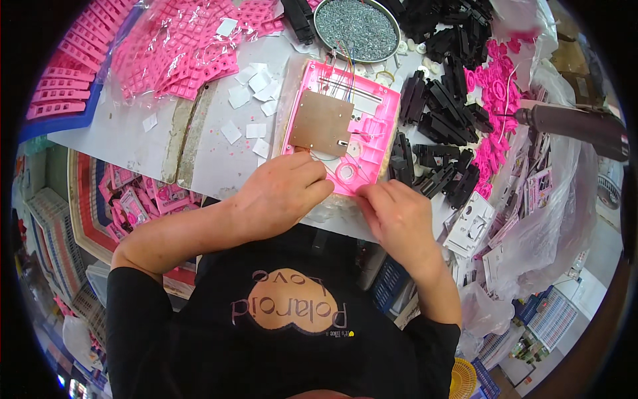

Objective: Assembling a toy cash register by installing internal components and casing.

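Note:
A pink plastic housing (pixel 389 116) lies open on the table in front of me, slightly turned. A flat brown board (pixel 322 123) covers its left middle, and thin coloured wires run above and below it. Near the housing's near edge sits a round pink ring part (pixel 346 173) with a pale centre. My left hand (pixel 286 193) is closed at the near left corner, its fingertips curled by the wires. At the near right corner my right hand (pixel 399 216) pinches with thumb and forefinger. Whatever lies between the fingers of either hand is too small or hidden to make out.
A round metal bowl of small screws (pixel 357 30) stands beyond the housing. Bagged pink parts (pixel 179 50) and white square pads (pixel 256 131) lie left. Black plastic parts (pixel 438 110), pink pieces (pixel 495 100) and a dark electric screwdriver (pixel 571 126) are on the right.

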Demonstrator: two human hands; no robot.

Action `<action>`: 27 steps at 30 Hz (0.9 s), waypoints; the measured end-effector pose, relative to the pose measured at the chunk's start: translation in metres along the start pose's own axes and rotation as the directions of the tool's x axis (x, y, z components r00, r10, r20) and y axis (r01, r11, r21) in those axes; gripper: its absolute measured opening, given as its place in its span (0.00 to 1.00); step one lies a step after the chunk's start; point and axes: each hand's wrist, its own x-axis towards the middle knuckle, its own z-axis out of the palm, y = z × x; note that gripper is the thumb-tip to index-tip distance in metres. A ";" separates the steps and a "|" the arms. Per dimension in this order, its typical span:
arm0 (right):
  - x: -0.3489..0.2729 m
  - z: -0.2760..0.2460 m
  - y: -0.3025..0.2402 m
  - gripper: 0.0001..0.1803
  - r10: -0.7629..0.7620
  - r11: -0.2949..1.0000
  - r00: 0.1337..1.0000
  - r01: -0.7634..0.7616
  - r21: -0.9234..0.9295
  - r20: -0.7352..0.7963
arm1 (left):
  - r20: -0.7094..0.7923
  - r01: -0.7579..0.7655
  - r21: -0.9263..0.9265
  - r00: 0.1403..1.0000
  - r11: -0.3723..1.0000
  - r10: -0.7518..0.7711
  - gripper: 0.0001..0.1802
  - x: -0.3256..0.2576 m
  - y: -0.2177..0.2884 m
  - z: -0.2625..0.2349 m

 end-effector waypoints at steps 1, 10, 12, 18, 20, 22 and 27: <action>-0.002 0.004 -0.001 0.07 0.002 1.000 1.000 -0.002 -0.020 0.007 | -0.004 0.001 -0.003 1.000 1.000 -0.001 0.09 0.000 0.000 0.001; 0.000 0.014 0.012 0.06 0.023 0.988 1.000 -0.025 0.154 0.014 | -0.012 -0.034 0.026 0.999 0.999 0.034 0.12 0.000 -0.003 0.002; -0.008 0.022 0.021 0.06 0.044 0.963 0.999 -0.044 0.267 0.003 | 0.013 -0.052 0.047 0.999 0.998 0.051 0.15 0.001 -0.003 0.000; -0.032 0.054 0.017 0.10 0.145 0.954 0.952 -0.061 0.295 -0.270 | 0.139 -0.184 0.180 0.977 0.966 0.160 0.27 0.003 -0.003 -0.002; -0.036 0.062 0.017 0.14 0.041 0.988 0.924 0.020 0.155 -0.381 | 0.203 -0.237 0.271 0.962 0.933 0.185 0.29 0.003 -0.003 0.000; -0.047 0.060 0.010 0.20 0.048 0.998 0.955 -0.037 0.042 -0.293 | 0.221 -0.266 0.296 0.953 0.917 0.205 0.28 0.005 -0.002 -0.003; -0.054 0.042 -0.016 0.31 0.139 0.975 0.989 -0.146 -0.170 -0.048 | 0.255 -0.296 0.311 0.941 0.903 0.221 0.27 0.007 0.002 -0.004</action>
